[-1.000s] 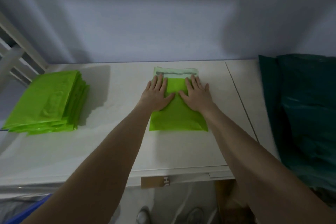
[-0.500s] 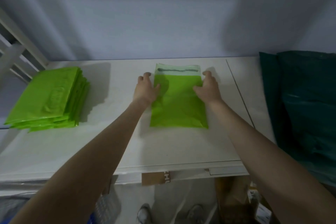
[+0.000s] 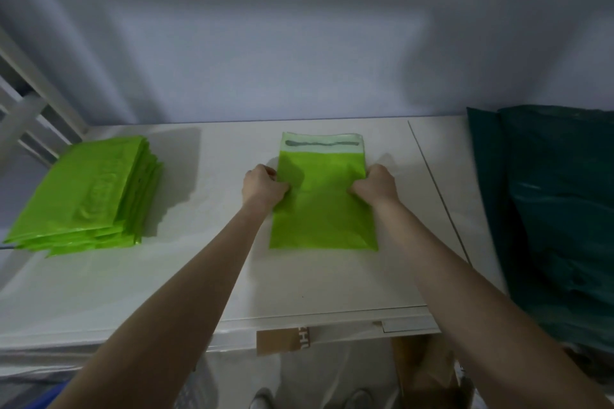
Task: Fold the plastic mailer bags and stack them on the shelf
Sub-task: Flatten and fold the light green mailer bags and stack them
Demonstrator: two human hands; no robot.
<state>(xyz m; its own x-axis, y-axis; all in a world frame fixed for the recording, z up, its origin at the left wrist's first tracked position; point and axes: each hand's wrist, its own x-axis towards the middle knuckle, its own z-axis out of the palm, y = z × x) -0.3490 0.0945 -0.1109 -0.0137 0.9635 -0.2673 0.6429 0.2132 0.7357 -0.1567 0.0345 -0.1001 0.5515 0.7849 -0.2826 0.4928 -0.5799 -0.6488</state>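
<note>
A lime-green plastic mailer bag [image 3: 322, 212] lies flat in the middle of the white shelf [image 3: 199, 276], its pale adhesive flap at the far end. My left hand [image 3: 262, 186] grips the bag's left edge with curled fingers. My right hand [image 3: 377, 184] grips its right edge the same way. A stack of folded green mailer bags [image 3: 86, 196] sits at the left end of the shelf.
A pile of dark teal bags [image 3: 558, 209] fills the right end of the shelf. A white frame [image 3: 23, 103] rises at the far left. A grey wall stands behind. Below the front edge are a cardboard box [image 3: 282, 340] and shoes on the floor.
Both hands went from pressing flat on the bag's middle to its side edges, and now their fingers are curled round those edges. The bag stays in place.
</note>
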